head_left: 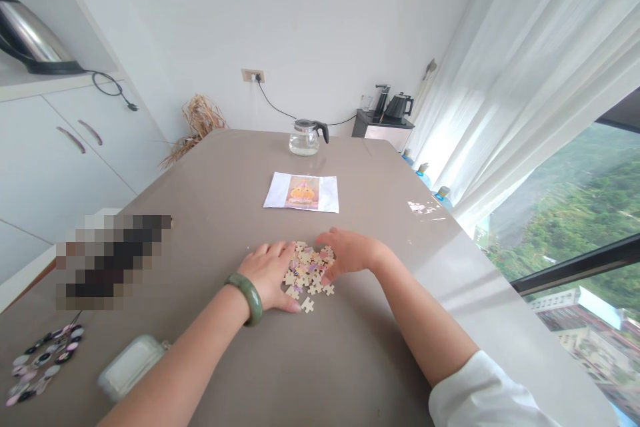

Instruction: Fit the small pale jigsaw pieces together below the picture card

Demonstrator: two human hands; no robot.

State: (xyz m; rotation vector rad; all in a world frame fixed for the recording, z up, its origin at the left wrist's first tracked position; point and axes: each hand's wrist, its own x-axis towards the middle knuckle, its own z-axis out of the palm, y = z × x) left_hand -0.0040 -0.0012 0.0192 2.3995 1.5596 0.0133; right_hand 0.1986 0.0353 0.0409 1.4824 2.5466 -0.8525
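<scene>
- Puzzle pieces (306, 273): these are lying in a loose, overlapping heap on the counter (350, 360), between the two hands; many are showing pale, plain faces, some are showing printed colour.
- Left hand (270, 273): its grip is standing open, palm down, the fingers lying along the heap's left side and the thumb reaching out apart from them; whether a piece is being held beneath cannot be told.
- Right hand (347, 252): its grip is curving loosely about the heap's right side, thumb and fingers well parted; no piece is visibly being pinched, though the palm side is partly hidden.
- Single piece (307, 305): this one is lying on the near side of the heap, just beside the left thumb, and is offering the easiest hold.
- Handling (judged): the pieces are appearing very light, thin and stiff, sliding readily over the smooth surface; their narrow tabs are probably the weakest parts.
- Hold (judged): thumb and fingertip are best meeting across opposite edges of the broad body, sparing the tabs.
</scene>
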